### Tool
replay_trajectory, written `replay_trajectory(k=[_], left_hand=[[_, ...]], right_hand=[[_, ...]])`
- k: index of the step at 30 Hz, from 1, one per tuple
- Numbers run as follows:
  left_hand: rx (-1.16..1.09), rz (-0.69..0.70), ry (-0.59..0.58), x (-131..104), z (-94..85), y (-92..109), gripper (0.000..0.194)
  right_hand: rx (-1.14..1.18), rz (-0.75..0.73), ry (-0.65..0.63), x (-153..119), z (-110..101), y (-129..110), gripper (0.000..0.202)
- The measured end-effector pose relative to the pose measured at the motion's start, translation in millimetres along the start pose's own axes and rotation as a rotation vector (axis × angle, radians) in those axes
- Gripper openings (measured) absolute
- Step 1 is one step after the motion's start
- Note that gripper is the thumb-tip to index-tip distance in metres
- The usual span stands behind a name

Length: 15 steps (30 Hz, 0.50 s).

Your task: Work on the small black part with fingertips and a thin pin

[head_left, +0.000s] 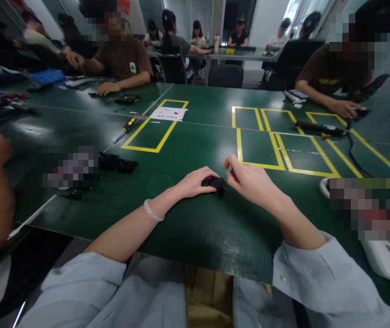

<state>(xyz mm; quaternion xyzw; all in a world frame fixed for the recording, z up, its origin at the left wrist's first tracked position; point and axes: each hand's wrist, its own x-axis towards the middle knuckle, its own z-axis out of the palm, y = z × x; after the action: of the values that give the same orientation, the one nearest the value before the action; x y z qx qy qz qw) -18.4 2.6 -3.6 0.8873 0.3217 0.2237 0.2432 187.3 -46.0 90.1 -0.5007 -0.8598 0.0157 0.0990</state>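
Note:
Near the front middle of the green table, my left hand [200, 181] grips a small black box-shaped part [217, 183] between thumb and fingers, at or just above the tabletop. A pale bangle [153, 211] circles my left wrist. Just right of the part is my right hand [253, 182], its fingers curled in and its index finger bent near the thumb. Whether anything small is pinched there I cannot make out. More small black parts [118, 162] lie on the table to the left of my hands.
The green table [188, 237] bears yellow tape outlines [140, 149]. A yellow-black screwdriver [129, 124] and a paper label [168, 114] lie ahead. A black corded tool [320, 128] is at right, with a white device [388, 259] nearer. Co-workers sit opposite; another person's arm is at left.

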Motion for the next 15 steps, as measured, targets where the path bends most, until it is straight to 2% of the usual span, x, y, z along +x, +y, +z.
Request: replay_trajectory(k=[7, 15], left_hand=[[-0.001, -0.005, -0.004, -0.1, 0.6, -0.5, 0.037], [-0.008, 0.004, 0.006, 0.2, 0.8, -1.0, 0.037]], right_hand=[[-0.068, 0.02, -0.033, 1.7, 0.5, 0.6, 0.021], [0.001, 0.0, 0.011, 0.0, -0.1, -0.2, 0.021]])
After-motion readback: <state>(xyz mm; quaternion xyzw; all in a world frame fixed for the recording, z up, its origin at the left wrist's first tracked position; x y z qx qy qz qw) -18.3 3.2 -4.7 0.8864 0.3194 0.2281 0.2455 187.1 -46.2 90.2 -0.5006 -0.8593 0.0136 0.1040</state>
